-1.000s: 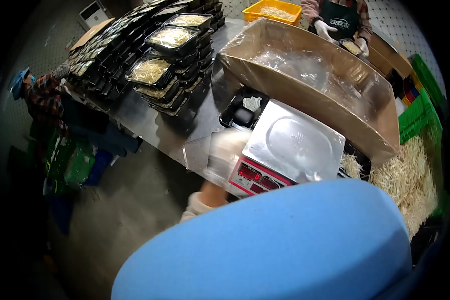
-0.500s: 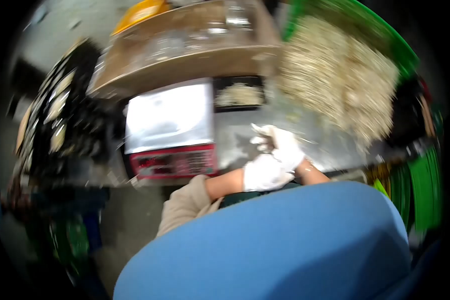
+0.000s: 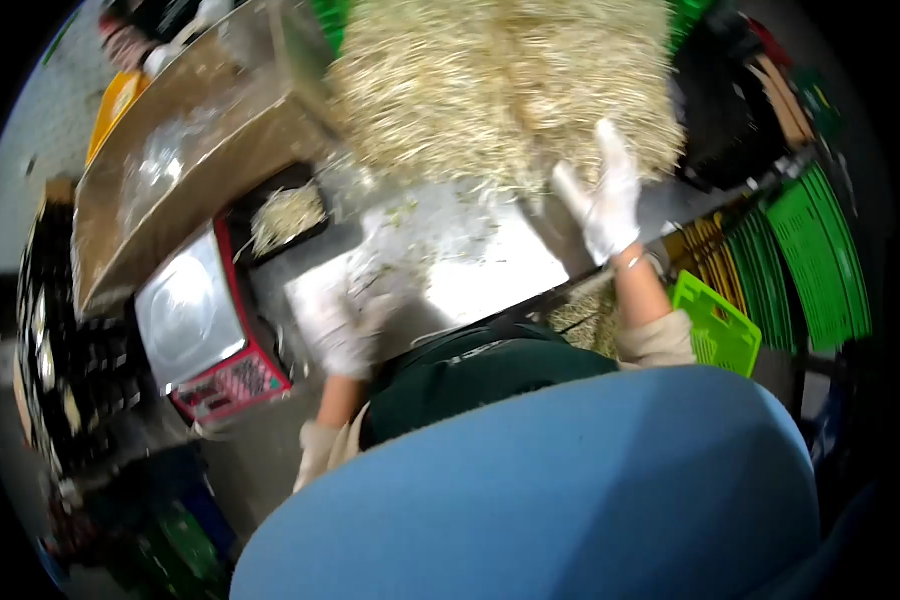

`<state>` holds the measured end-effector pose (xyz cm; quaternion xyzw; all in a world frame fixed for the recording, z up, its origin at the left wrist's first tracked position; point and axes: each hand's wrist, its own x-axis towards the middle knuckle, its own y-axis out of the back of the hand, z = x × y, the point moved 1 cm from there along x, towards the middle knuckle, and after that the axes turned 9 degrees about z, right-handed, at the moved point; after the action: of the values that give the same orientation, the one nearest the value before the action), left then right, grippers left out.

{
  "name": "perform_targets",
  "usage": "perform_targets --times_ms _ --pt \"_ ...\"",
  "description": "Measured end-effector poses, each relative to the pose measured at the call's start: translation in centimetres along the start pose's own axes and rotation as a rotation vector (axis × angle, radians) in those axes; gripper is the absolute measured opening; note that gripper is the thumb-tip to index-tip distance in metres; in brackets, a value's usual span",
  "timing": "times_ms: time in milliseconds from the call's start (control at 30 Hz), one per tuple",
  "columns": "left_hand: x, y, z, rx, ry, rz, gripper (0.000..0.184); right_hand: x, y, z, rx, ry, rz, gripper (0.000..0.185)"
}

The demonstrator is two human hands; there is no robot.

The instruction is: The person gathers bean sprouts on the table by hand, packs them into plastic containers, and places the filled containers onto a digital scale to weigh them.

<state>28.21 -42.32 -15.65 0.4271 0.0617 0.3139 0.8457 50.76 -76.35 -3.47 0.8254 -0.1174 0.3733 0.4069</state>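
The steel table [image 3: 500, 265] bore heaped bean sprouts [image 3: 450, 100] at its far side, a black plastic tray [image 3: 245, 226] leftward. The right hand [image 3: 612, 205], by the sprouts, spread wide, empty; the blurred left hand [image 3: 345, 328] looked open, empty.

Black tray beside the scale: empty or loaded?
Loaded, at least partly: a pale heap of sprouts lies in the black tray. Can't tell how deep it goes.

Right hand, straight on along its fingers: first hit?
Likely the heap of pale sprouts. The right hand overlaps its near edge in view; depth is unclear, so it may be touching.
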Motion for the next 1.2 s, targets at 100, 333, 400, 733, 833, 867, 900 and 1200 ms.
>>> perform_targets --times_ms 100,333,400,733,833,867,900,1200 --pt "2.5 5.0 -1.6 0.608 0.010 0.250 0.085 6.8 6.9 10.0 -0.434 0.035 0.348 0.069" --pt "5.7 2.2 2.3 0.257 -0.338 0.075 0.064 15.5 14.0 20.5 -0.867 -0.521 -0.311 0.076" --pt "7.9 1.6 -2.5 0.294 -0.142 0.279 0.064 16.4 13.6 20.6 -0.832 -0.468 -0.459 0.066" --pt "5.3 -0.3 2.5 0.130 -0.475 0.126 0.060 16.3 17.6 27.5 -0.421 -0.574 -0.095 0.068" --pt "5.9 3.5 -2.8 0.399 -0.004 0.214 0.068 16.8 20.1 25.2 -0.622 -0.148 0.088 0.049" --pt "4.9 2.7 -7.7 0.328 -0.016 0.404 0.069 16.7 20.5 28.1 -0.685 0.163 0.135 0.040" --pt "4.5 3.1 -4.3 0.502 0.124 0.253 0.075 16.3 18.7 22.6 -0.287 0.080 0.159 0.031" --pt "5.6 8.7 9.9 -1.402 -0.075 -0.008 0.062 3.4 -4.8 -14.0 0.848 0.890 -0.394 0.010"
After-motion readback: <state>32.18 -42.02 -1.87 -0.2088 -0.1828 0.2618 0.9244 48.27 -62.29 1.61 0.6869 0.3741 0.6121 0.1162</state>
